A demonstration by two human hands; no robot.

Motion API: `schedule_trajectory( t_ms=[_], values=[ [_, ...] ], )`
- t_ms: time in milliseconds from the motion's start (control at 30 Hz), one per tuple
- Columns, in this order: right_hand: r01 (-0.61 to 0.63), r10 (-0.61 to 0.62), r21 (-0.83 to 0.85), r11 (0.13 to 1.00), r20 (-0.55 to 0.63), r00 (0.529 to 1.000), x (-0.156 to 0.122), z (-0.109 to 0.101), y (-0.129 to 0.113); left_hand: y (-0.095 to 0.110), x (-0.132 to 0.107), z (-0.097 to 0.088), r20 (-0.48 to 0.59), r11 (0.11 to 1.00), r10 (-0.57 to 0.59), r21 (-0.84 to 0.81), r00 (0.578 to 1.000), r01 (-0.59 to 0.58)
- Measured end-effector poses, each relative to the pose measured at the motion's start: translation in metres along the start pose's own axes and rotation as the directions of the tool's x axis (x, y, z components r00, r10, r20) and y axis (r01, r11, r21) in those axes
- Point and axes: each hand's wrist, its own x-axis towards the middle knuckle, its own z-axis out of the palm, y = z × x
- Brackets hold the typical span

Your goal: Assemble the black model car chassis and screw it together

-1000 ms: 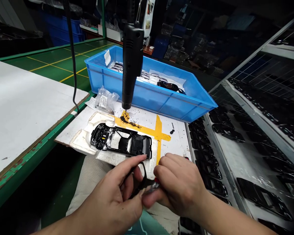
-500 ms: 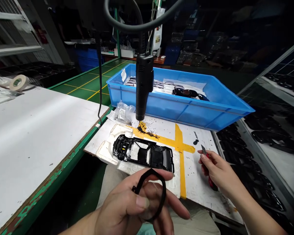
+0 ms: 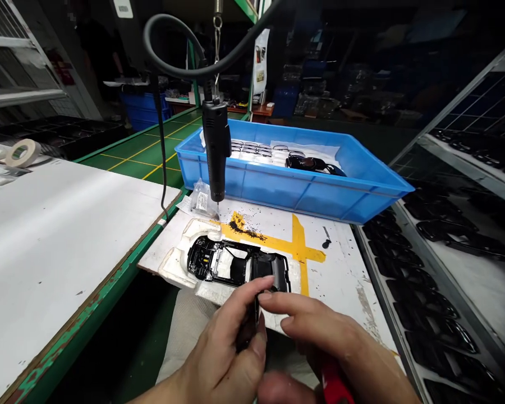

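Observation:
A black car body shell (image 3: 235, 264), open inside, lies in a white foam cradle (image 3: 179, 258) just beyond my hands. My left hand (image 3: 223, 350) pinches a thin black plastic part (image 3: 249, 325), seen nearly edge-on and partly hidden by my fingers. My right hand (image 3: 315, 331) is close beside it, its fingertips reaching toward that part. A red-handled craft knife (image 3: 334, 382) sits in my right hand, with its blade hidden. The shell's near edge is just beyond my fingertips.
An electric screwdriver (image 3: 215, 147) hangs on a cable above a yellow-taped white board (image 3: 336, 269) with dark specks. Behind stands a blue plastic crate (image 3: 303, 191) of black parts. A plastic bag (image 3: 202, 199) lies nearby; a white table (image 3: 67, 252) is left, racks of black shells (image 3: 429, 297) right.
My right hand has come in from the right, next to my left hand. The black part now shows edge-on instead of as an open loop. The view has shifted slightly.

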Motion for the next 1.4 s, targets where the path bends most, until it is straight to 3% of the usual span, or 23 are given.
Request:
schedule_trajectory(
  t_ms=[167,300,433,533,633,733,800,867,933,1000,1067,1167,1267,1400],
  values=[
    [-0.059,0.067,0.048,0.997,-0.171,0.983,-0.002,0.022,-0.007,-0.012,-0.004,0.004,-0.091,0.968,0.094,0.243,0.991,-0.07],
    [0.001,-0.005,-0.026,1.0,-0.147,0.989,-0.003,0.026,-0.002,-0.015,-0.004,0.006,-0.064,0.939,0.207,0.294,0.976,-0.18],
    [0.148,-0.155,-0.058,0.987,-0.133,0.979,-0.01,0.027,0.004,-0.01,-0.001,0.005,-0.086,0.93,0.22,0.32,0.972,-0.182],
    [0.066,-0.071,-0.034,0.997,-0.176,0.982,-0.012,0.026,0.005,-0.01,0.002,0.007,-0.125,0.924,0.224,0.341,0.966,-0.171],
    [-0.021,0.02,-0.013,1.0,-0.076,0.997,-0.007,0.021,0.007,-0.016,0.004,0.009,-0.159,0.905,0.316,0.346,0.935,-0.247],
    [0.069,-0.069,-0.012,0.998,0.021,0.997,0.001,0.01,0.012,-0.015,0.008,0.004,-0.142,0.882,0.386,0.344,0.911,-0.32],
    [0.144,-0.143,-0.012,0.99,0.052,0.988,0.004,0.002,0.016,-0.006,0.013,-0.004,-0.023,0.912,0.316,0.283,0.948,-0.297],
    [0.229,-0.229,0.016,0.973,0.076,0.97,0.005,-0.003,0.021,0.008,0.02,-0.012,0.171,0.969,0.104,0.204,0.98,-0.139],
    [0.258,-0.259,0.022,0.966,0.093,0.961,0.003,-0.006,0.026,0.019,0.028,-0.018,0.367,0.986,-0.115,0.152,0.923,0.062],
    [0.248,-0.245,-0.048,0.968,0.063,0.967,0.001,-0.007,0.031,0.025,0.033,-0.02,0.4,0.968,-0.221,0.2,0.889,0.15],
    [0.203,-0.206,-0.166,0.965,-0.002,0.978,-0.002,-0.009,0.035,0.025,0.037,-0.021,0.326,0.948,-0.185,0.309,0.927,0.081],
    [0.095,-0.101,-0.339,0.936,0.0,0.995,-0.006,-0.014,0.035,0.021,0.039,-0.024,0.245,0.876,-0.001,0.469,0.969,-0.118],
    [0.063,-0.024,-0.443,0.894,0.095,0.995,-0.006,-0.015,0.03,0.021,0.041,-0.028,0.272,0.809,0.124,0.53,0.954,-0.256],
    [0.096,-0.048,-0.449,0.888,0.116,0.992,-0.001,-0.012,0.026,0.024,0.045,-0.027,0.297,0.798,0.184,0.511,0.937,-0.319]
  ],
)
